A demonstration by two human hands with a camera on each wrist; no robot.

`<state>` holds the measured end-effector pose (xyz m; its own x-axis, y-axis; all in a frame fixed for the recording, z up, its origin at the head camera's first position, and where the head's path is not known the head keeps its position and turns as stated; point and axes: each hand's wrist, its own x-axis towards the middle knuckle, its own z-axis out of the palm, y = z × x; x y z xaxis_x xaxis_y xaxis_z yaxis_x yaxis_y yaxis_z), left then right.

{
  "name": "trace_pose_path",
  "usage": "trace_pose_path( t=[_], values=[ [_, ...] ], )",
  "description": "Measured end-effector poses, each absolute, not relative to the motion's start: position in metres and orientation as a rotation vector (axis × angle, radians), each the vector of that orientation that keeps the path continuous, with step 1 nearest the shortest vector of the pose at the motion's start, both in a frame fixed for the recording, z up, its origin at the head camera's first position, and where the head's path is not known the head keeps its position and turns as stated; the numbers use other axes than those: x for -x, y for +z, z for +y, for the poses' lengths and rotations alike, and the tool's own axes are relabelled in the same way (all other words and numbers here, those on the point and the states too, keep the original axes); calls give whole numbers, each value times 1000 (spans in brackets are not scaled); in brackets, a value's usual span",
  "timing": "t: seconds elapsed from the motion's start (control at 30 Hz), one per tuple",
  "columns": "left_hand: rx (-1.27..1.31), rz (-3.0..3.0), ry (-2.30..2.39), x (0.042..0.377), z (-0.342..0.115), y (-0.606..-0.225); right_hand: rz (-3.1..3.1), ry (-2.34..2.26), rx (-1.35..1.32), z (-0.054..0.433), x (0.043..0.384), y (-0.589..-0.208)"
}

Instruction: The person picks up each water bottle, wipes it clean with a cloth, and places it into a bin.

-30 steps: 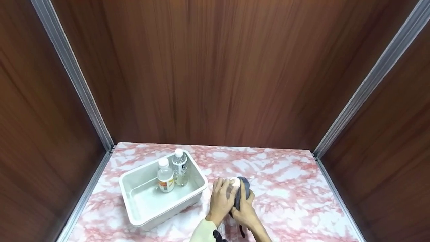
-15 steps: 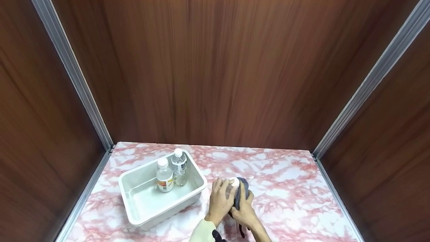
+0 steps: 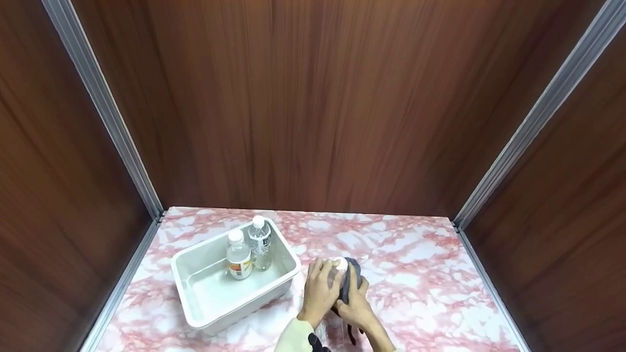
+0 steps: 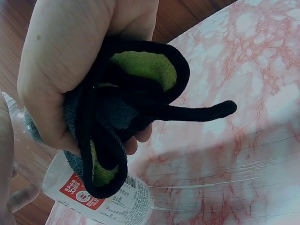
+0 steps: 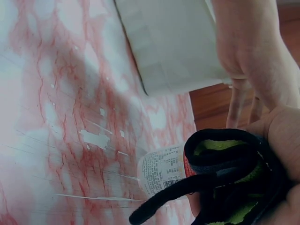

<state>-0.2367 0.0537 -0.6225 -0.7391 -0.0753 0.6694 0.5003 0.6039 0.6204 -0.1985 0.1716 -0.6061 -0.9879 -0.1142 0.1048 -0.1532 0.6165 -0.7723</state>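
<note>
At the front of the table both hands are on a plastic bottle with a white cap. My left hand holds it from the left, its fingers near the cap. My right hand grips a folded dark grey cloth against the bottle's right side. Black edging, a green inner face and a dangling black strap of the cloth show in the left wrist view. The bottle's printed label shows below the cloth in the right wrist view. Much of the bottle is hidden by the hands and cloth.
A white bin stands left of the hands. Inside it are two upright white-capped bottles, one with an orange label and one clear. Brown wood-grain panels enclose the red-and-white marbled table.
Hardly anything differs. The head view has shifted very slightly, and both hands keep their hold on the bottle and cloth.
</note>
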Motion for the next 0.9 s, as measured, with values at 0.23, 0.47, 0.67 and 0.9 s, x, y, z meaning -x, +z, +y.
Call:
trace_pose_path(
  t=[0.23,0.47,0.67,0.9],
  values=[
    [344,-2128,-1083,238,53,-622,-2820,1357,-214,173,201,-606],
    [335,-2119,-1075,238,52,-624,-2817,1362,-222,174,202,-610],
    [346,-2126,-1086,237,51,-624,-2840,1414,-233,176,203,-615],
    [358,-2120,-1068,238,52,-623,-2839,1424,-218,178,204,-621]
  ],
)
